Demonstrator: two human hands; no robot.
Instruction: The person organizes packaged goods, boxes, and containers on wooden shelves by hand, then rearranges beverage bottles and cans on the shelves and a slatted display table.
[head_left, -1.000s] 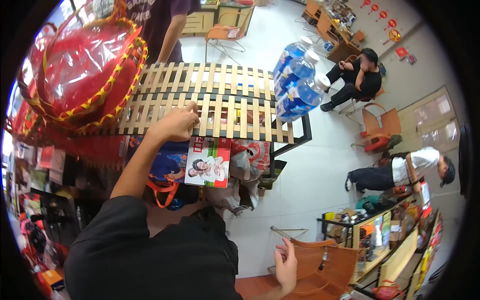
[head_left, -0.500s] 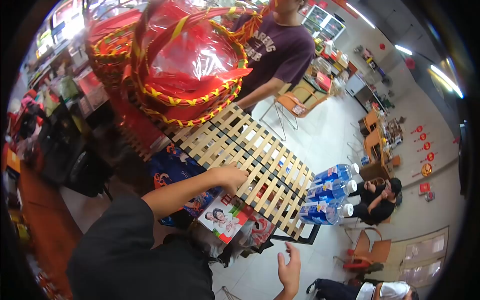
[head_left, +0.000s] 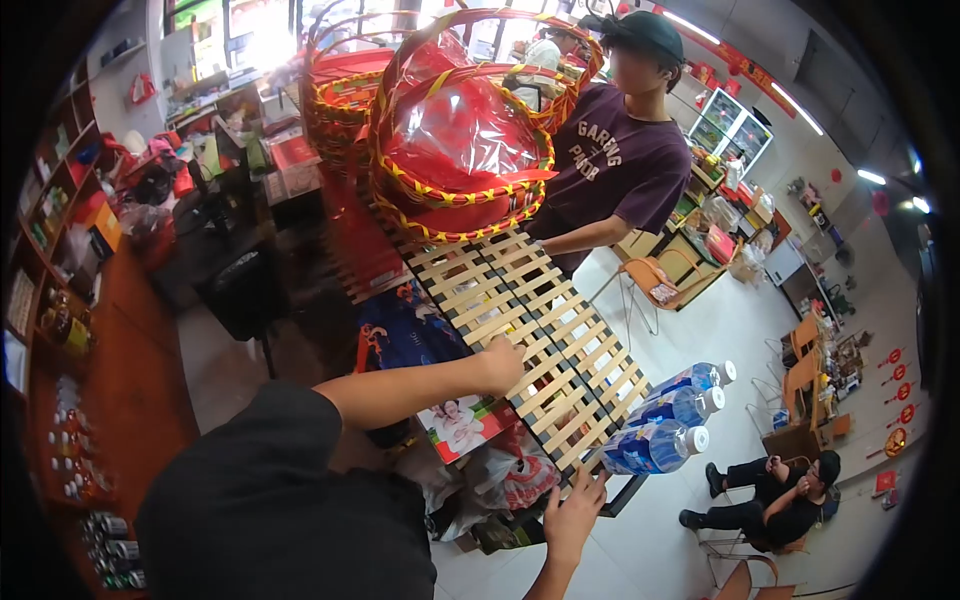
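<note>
In the head view, the left hand (head_left: 505,366) rests on the long near edge of a slatted table (head_left: 541,318), its fingers curled in; whether they pinch a slat, I cannot tell. The right hand (head_left: 573,515) is at the corner of the same table, fingers apart and tips at the dark frame; whether they touch it is unclear. Just beyond that hand, three bottles (head_left: 672,406) with blue labels and white caps stand in a row along the table's end. At the opposite end sits a red basket (head_left: 465,208) with yellow trim and clear wrapping inside. Below the near edge are a blue bag (head_left: 408,330), a picture box (head_left: 462,428) and a plastic bag (head_left: 528,478) with red print. A person in a purple shirt (head_left: 622,160) stands across the table.
</note>
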